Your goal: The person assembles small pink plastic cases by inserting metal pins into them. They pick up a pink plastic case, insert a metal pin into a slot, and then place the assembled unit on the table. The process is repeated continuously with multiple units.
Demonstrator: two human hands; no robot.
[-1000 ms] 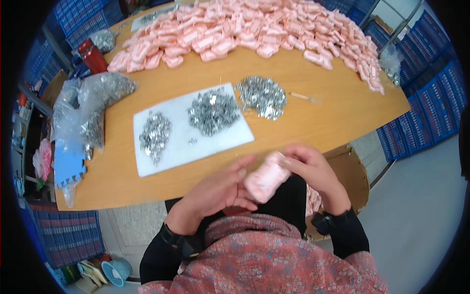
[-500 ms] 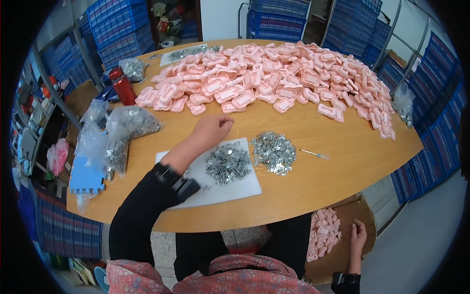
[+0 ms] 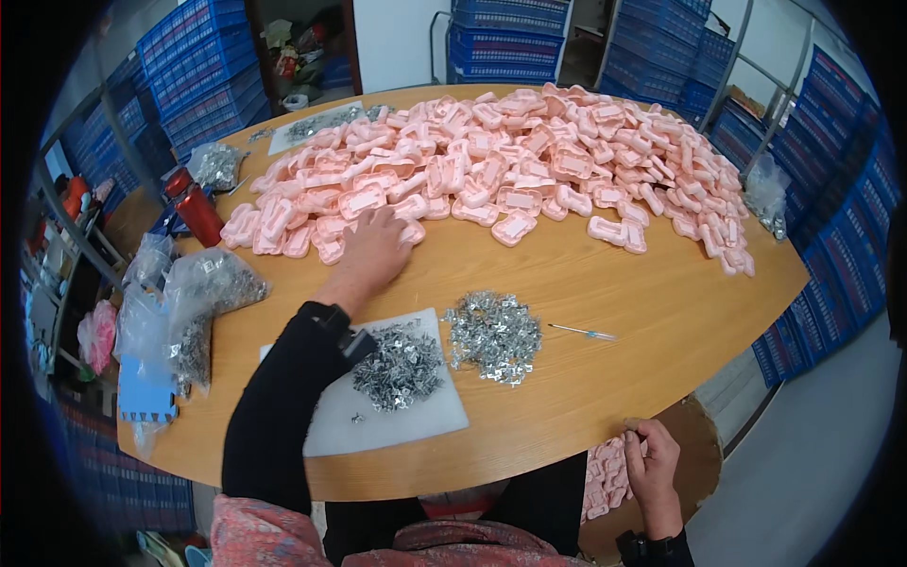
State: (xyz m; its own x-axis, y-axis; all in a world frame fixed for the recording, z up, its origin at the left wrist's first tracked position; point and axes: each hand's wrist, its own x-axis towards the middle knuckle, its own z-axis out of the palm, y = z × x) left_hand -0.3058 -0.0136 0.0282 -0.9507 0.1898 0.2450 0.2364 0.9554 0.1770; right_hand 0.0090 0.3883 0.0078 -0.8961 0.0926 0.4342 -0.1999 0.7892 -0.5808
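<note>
My left hand [image 3: 371,249] reaches palm down onto the near edge of a big heap of pink plastic shells [image 3: 520,200]. Its fingers are apart and touch the shells; none is seen lifted. At the table's front edge, my right hand [image 3: 654,465] has its fingers curled with thumb and forefinger close together. Whatever they may hold is too small or hidden. A pile of small metal clips [image 3: 399,369] lies on a white foam sheet [image 3: 378,436] below my left forearm. Just right of it is a second pile of silvery metal pieces [image 3: 493,336], on the bare table.
A thin pen-like tool [image 3: 582,332] lies right of the metal piles. Bags of metal parts [image 3: 219,282], a red bottle [image 3: 196,214] and a blue foam mat [image 3: 146,392] line the left side. Below the right edge, a cardboard box [image 3: 694,444] holds pink shells. Blue crates [image 3: 505,42] stand behind.
My left hand has moved forward and left onto the shells, its fingers opening out. My right hand has risen from over the box to the table edge. The view has shifted.
</note>
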